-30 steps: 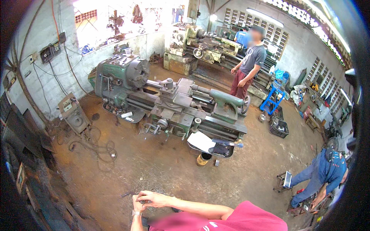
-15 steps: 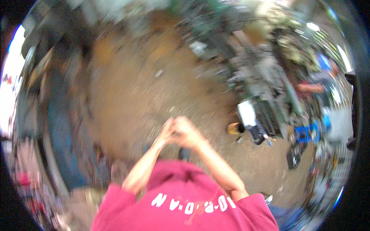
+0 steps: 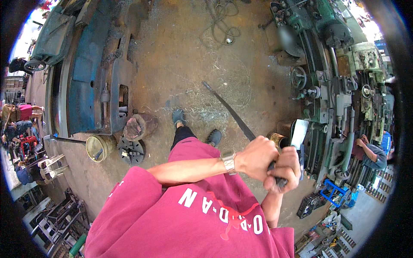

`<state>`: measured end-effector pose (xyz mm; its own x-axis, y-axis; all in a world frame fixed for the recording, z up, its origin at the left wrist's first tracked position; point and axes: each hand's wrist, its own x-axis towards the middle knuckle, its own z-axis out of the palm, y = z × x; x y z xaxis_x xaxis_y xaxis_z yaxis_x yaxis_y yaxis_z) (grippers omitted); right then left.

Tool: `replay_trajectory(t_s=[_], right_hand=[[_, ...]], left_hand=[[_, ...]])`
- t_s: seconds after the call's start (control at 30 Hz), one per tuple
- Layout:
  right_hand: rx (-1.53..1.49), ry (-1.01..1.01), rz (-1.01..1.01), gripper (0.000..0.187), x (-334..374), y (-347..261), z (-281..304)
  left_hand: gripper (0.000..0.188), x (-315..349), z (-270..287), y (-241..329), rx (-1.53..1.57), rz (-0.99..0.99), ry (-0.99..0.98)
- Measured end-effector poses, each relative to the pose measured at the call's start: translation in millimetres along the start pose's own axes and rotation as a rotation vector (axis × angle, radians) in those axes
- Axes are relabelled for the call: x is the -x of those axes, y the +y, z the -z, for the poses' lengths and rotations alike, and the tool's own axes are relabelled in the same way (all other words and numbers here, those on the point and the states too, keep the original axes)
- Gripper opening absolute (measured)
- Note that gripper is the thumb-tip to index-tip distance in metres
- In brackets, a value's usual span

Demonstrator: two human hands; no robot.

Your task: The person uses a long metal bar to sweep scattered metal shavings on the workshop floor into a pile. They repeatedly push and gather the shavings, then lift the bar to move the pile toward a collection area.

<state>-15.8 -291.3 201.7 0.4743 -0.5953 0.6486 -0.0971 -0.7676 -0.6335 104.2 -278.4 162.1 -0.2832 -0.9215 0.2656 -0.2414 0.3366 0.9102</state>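
Both hands are wrapped round a long dark bar [image 3: 234, 115]. It slants from beside my body up and left over the floor, with a paler tip at its far end. I cannot make out its exact kind. My left hand [image 3: 257, 158], with a metal watch [image 3: 228, 162] at the wrist, is closed round it, the forearm crossing in front of my red shirt. My right hand [image 3: 285, 171] is closed close beside the left, nearer the bar's dark butt end, which sticks out below the fingers. The fingers partly hide the grip.
Green lathes [image 3: 327, 86] line the right side, and a blue machine base [image 3: 88, 77] the left. Thin shavings [image 3: 211, 114] litter the brown floor [image 3: 172, 64]. A bucket [image 3: 100, 148], a round chuck plate [image 3: 131, 150] and a coiled cable [image 3: 221, 26] lie around. A co-worker [image 3: 373, 155] is at far right.
My hands have moved from together in front of my chest to the right, and the long bar is now visible in them. The blurred view has steadied and turned.
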Motion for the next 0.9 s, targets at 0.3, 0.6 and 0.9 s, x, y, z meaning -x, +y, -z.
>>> replay_trajectory(t_s=[0.3,0.6,0.9], right_hand=[[-0.114,-0.009,0.111,0.049,35,-57,87],[-0.031,0.042,0.065,0.028,73,-99,156],[0.044,-0.004,-0.178,0.025,90,-100,141]], left_hand=[[0.024,2,-56,87,0.008,-0.041,-0.243],[0.020,1,-125,141,0.136,-0.075,-0.239],[0.021,13,-144,114,0.127,0.019,-0.283]])
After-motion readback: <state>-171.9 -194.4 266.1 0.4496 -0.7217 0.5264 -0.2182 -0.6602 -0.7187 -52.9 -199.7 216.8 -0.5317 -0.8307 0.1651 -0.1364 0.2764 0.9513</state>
